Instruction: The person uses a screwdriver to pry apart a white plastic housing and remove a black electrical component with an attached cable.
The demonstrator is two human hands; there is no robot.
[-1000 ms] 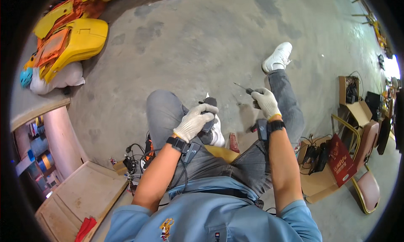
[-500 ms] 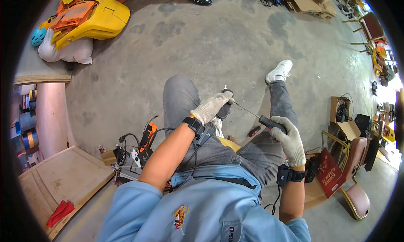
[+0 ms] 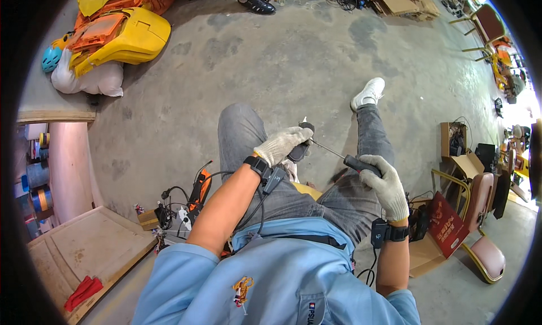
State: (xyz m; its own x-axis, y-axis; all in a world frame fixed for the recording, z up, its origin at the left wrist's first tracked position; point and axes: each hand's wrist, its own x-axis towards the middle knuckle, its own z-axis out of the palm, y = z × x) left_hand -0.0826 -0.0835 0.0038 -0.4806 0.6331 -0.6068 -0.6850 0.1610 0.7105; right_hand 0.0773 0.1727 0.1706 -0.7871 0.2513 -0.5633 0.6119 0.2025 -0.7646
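Had floor ahead, edge of wooden board well left. Gripped black device in left hand between legs, screwdriver in right hand; slanted its long axis forward-left, tip toward device.

A wide fisheye looks from the wearer's head — down and forward, over the blue shirt close at the lower edge, past the gloved hands to the floor farther off — straight edges bending toward its dark rim.
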